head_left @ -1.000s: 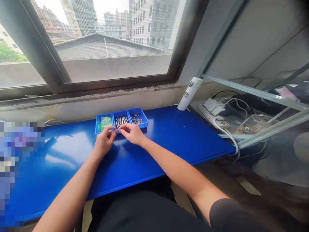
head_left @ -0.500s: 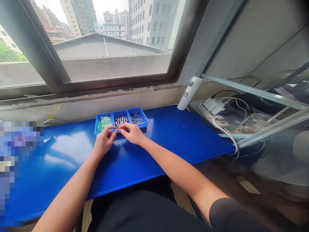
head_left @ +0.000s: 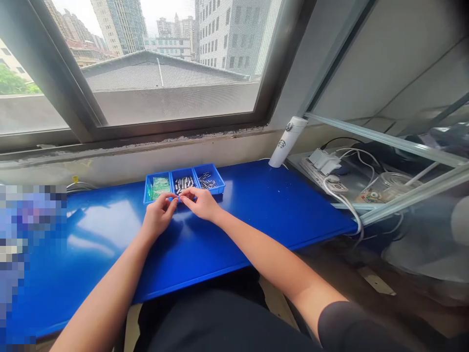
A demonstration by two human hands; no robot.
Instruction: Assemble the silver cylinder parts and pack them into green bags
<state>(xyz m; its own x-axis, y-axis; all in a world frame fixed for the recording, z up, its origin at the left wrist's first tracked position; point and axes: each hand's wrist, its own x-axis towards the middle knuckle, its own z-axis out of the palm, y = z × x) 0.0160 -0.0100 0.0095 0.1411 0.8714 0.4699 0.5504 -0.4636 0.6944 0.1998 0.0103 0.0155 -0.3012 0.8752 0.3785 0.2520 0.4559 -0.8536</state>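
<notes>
A: Report the state of the fingers.

B: Left hand [head_left: 157, 214]: thumb and index fingertips drawn close together. Right hand [head_left: 201, 203]: likewise, its fingertips meeting or nearly meeting those of the left. Whether a small part is clamped between them, I cannot tell from here.

A: Locate the nearest components.

B: Directly behind the fingertips: a blue plastic three-compartment tray [head_left: 222, 188]. Left compartment: thin, translucent green pieces [head_left: 160, 185]. Middle compartment: short black-and-silver cylinders [head_left: 184, 183], partly covered by the right hand. Right compartment: slim metallic pins [head_left: 208, 182], lying in mixed directions.

A: Does either hand touch the tray?

B: Contact cannot be confirmed; both hands overlap its near edge.

A: Specify the supporting surface.

B: A glossy blue desk [head_left: 264, 205]. The tray rests toward its far side, near the wall [head_left: 120, 168] below the window.

A: And the periphery?

B: A white cylindrical bottle [head_left: 287, 143] with a round dark logo, well right of the tray. Beyond it, white plug adapters [head_left: 324, 160] with cables, beside a clear plastic cup [head_left: 397, 182].
</notes>
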